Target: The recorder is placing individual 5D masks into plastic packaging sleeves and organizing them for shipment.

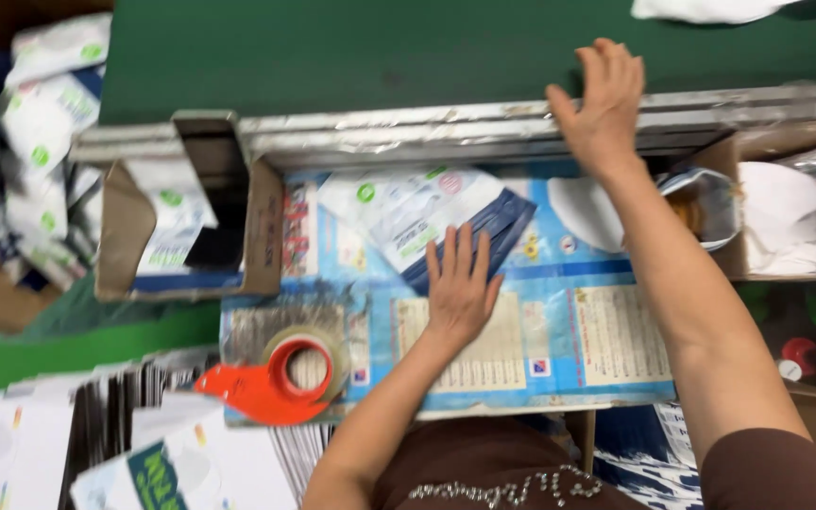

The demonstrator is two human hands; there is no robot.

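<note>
Left hand (460,283) lies open, palm down, fingers on a flat white-and-blue pouch (427,222) at mid desk (606,340). Right hand (602,99) is open, reaching over the metal rail (380,127), holding nothing. Pouch looks light, soft, prob. slick plastic; best pinched at an edge. Orange tape dispenser (280,378) nearby.

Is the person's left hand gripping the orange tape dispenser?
No: the left hand lies flat on a white and blue packet, while the orange tape dispenser sits apart, untouched.

Bright, even overhead light; whole frame softly motion-blurred, foil edge glaring.
</note>
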